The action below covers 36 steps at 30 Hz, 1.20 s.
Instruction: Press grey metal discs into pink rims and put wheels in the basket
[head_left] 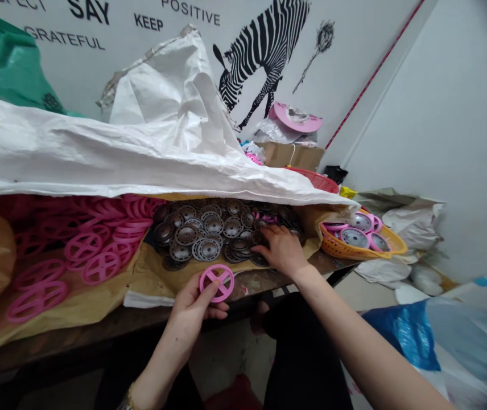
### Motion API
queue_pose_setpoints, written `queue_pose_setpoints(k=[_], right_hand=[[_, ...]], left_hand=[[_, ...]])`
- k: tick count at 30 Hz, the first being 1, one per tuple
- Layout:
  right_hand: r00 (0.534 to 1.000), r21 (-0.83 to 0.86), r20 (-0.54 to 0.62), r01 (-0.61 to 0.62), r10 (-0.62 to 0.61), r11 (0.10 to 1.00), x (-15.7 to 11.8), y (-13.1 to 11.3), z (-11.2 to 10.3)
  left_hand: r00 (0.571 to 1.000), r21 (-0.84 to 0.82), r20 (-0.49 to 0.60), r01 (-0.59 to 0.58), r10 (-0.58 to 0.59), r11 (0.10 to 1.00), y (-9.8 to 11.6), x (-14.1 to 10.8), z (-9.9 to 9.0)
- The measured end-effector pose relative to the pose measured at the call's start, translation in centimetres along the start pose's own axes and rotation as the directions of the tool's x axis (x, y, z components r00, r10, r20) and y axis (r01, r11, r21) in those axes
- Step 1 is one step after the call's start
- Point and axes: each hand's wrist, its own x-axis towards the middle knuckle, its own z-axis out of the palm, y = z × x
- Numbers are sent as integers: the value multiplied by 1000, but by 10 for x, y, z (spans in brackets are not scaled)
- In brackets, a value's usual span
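Between the thumb and fingers of my left hand point(201, 296) is a pink plastic wheel rim point(228, 280) with crossed spokes, held over the table's front edge. My right hand point(281, 249) reaches into a heap of grey wheel discs point(208, 249), thumb apart from the fingers. Its fingertips touch discs at the heap's right side and are partly hidden there. The heap lies in an open sack, with a few pink pieces point(267, 218) among the discs at the back. Left of it, many more pink wheel rims point(83, 246) spill from another sack opening.
A yellow-orange basket point(346, 250) of pink-rimmed wheels stands at the table's right end. White sack cloth point(141, 165) overhangs both piles. Behind are a cardboard box point(292, 155) and a red basket point(318, 181). Bags point(414, 336) lie at the lower right.
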Motion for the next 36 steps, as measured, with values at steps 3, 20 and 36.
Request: queue_pose_setpoints(k=[3,20,36], right_hand=[[1000,-107,11,21,-20,994,-2,-4,6],[961,892,146,-230,233,389,-64,-39,-29],[758,776,600,-474,255,-416,-113,-46,-18]], left_hand=[[1000,-4,8,-1,1,1000,-2,0,-1],[992,-36,124,-9,13,999,-7,-8,8],[719,499,427,-693,549,520,-15,-20,-2]])
